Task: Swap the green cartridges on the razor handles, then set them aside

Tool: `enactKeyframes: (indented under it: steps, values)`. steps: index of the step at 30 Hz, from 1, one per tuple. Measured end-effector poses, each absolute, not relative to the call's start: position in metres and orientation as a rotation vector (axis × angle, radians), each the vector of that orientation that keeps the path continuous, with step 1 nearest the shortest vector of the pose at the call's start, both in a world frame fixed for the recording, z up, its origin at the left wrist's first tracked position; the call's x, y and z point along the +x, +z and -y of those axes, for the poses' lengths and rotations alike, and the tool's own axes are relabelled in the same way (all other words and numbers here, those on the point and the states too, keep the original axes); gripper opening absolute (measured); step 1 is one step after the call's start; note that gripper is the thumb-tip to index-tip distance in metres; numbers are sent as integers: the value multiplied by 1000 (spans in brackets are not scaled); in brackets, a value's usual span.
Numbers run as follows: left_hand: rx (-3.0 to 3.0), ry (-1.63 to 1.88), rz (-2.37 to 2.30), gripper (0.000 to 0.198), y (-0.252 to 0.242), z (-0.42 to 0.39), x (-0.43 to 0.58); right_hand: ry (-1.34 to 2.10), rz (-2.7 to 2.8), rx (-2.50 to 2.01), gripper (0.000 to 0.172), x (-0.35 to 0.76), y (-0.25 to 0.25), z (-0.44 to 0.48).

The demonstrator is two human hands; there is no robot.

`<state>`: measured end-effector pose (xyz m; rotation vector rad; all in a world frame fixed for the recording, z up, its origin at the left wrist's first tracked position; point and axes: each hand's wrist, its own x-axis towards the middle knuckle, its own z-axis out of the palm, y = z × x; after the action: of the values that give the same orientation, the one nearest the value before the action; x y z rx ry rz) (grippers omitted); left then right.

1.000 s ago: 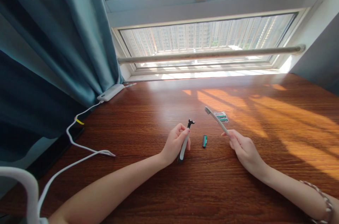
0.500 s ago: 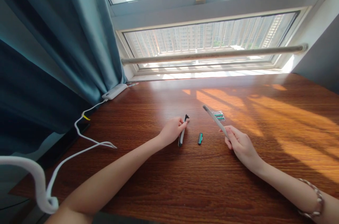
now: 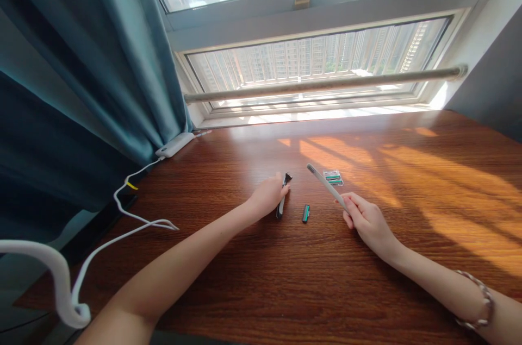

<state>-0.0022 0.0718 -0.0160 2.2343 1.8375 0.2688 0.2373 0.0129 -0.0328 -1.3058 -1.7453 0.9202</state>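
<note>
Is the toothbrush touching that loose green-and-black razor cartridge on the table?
Apart: the head view shows bare tabletop between the toothbrush and the loose cartridge.

Head view: from above the table (image 3: 253, 269), facing forward, tilted down
Window (image 3: 318, 16): opposite, seemingly farther, partly glaring

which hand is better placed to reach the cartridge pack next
Right, probably: the right hand looks nearer the cartridge pack, though it holds a toothbrush. The left hand is farther off, at the razor handle.
</note>
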Motion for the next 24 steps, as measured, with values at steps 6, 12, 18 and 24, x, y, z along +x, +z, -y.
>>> enactKeyframes:
  steps: [6,12,18,24]
  values:
    - [2252,288,-1860,36,-13,-67,-5,925,1722,-1294,33,237,-33,-13]
    - [2475,453,-1172,45,-4,-45,-2,963,1650,-1280,31,237,-33,-15]
    - [2435,460,-1035,43,-11,-39,-1,1019,1628,-1279,31,236,-35,-15]
    - [2401,503,-1088,36,-19,-40,1,1112,1570,-1241,28,235,-36,-15]
